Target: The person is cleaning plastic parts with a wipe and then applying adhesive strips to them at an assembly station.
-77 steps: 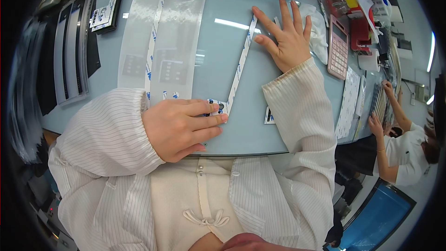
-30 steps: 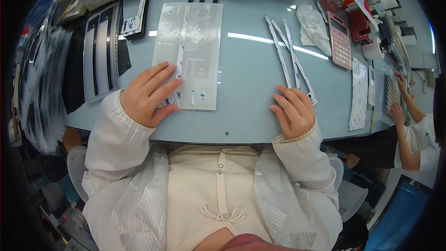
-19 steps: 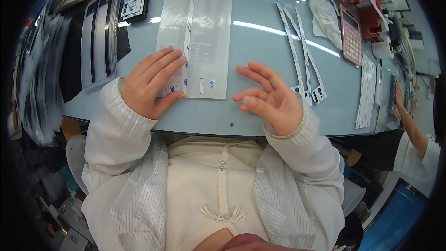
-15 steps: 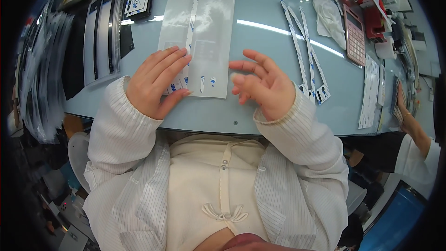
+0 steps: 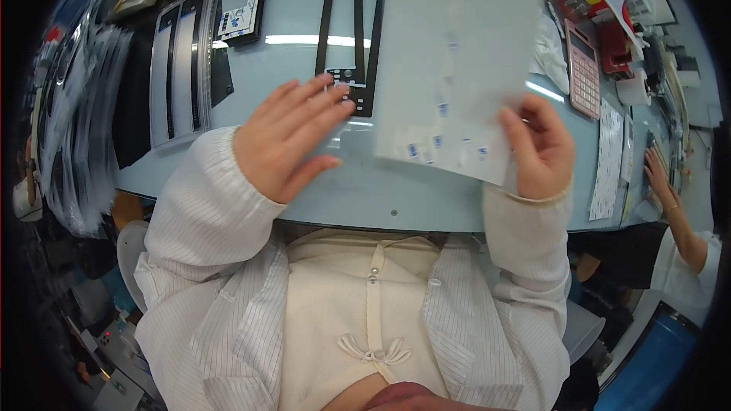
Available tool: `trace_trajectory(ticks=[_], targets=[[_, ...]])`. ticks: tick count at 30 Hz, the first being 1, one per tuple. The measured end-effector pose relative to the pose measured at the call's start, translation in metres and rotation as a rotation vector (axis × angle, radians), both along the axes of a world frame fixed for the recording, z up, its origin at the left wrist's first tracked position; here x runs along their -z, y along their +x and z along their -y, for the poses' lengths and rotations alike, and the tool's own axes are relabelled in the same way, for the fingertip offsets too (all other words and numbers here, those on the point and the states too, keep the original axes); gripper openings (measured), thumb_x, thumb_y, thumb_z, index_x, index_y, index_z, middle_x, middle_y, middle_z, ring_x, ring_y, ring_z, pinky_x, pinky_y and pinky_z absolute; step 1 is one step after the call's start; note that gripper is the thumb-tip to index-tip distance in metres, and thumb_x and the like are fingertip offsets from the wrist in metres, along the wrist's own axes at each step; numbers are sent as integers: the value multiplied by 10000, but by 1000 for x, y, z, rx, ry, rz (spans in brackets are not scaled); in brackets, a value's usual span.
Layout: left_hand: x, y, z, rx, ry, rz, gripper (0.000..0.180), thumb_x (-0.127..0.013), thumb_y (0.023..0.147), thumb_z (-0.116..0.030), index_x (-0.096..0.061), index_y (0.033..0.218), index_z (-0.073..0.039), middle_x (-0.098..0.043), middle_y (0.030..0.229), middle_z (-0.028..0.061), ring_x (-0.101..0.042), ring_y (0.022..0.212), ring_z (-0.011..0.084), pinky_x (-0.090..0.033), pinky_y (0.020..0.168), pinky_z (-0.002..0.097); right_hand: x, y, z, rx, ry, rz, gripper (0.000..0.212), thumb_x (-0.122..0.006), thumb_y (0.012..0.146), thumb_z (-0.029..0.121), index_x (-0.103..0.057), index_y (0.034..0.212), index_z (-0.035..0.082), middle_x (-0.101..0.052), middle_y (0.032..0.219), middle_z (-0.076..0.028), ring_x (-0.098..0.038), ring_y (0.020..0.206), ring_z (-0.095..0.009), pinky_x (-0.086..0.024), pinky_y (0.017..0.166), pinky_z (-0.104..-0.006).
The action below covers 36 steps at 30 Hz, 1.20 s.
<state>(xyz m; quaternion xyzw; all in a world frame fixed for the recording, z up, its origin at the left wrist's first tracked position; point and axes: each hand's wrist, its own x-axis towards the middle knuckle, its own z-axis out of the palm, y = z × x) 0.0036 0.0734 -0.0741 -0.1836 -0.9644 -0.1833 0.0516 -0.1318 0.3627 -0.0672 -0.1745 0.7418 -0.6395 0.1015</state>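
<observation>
The right hand pinches a translucent whitish rectangular plastic sheet between thumb and bent fingers, at the right edge near the lower corner. The sheet spreads from this grip to the left and away from the body, blurred; whether it touches the table cannot be told. Small blue-marked white tape patches dot its near end, left of the grip. Farther left, past the sheet, the left hand is loose and unclenched, palm down, its fingers over the near ends of three long flat black strips with broader, holed feet; whether it presses on them is unclear. The strips run away from the left fingertips, the rightmost just beside the sheet's edge. Under both hands is a pale blue-grey glossy tabletop. Beyond the right grip, slightly rightward, a crumpled white cloth-like piece shows partly behind the sheet, with a pink rectangular calculator beside it. Just right of the grip lies a narrow white sheet with small dark marks.
</observation>
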Motion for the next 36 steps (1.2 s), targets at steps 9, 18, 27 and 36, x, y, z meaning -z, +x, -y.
trace_trajectory(ticks=[9,18,27,36], targets=[[20,7,-47,211,15,124,661,-683,834,-263,-460,1411,-27,-433,1492,152,-384,1409,298,-298,1139,478,1,7,-47,203,-66,-10,257,-620,928,5,-595,1172,-72,-702,1025,-135,-661,895,-138,-499,821,-231],[23,15,-81,201,213,60,549,-727,779,-190,-562,1261,15,-591,1249,185,-520,1230,385,-377,1082,489,2,24,-35,155,-116,81,259,-639,919,14,-600,1162,-66,-701,1001,-121,-652,888,-135,-493,822,-240],[-1,2,-29,-246,1218,298,354,-646,922,-171,-597,1187,58,-624,1215,171,-567,1192,268,-441,1000,402,-3,47,-12,-94,-106,230,214,-657,894,-3,-609,1100,-40,-689,945,-76,-656,851,-132,-502,783,-252],[-25,-11,-54,-332,1147,353,246,-683,917,-108,-641,1116,31,-710,972,86,-672,884,174,-523,803,284,-11,42,1,-319,-23,27,355,-762,865,165,-619,1128,-25,-693,992,-77,-661,928,-171,-504,865,-301]])
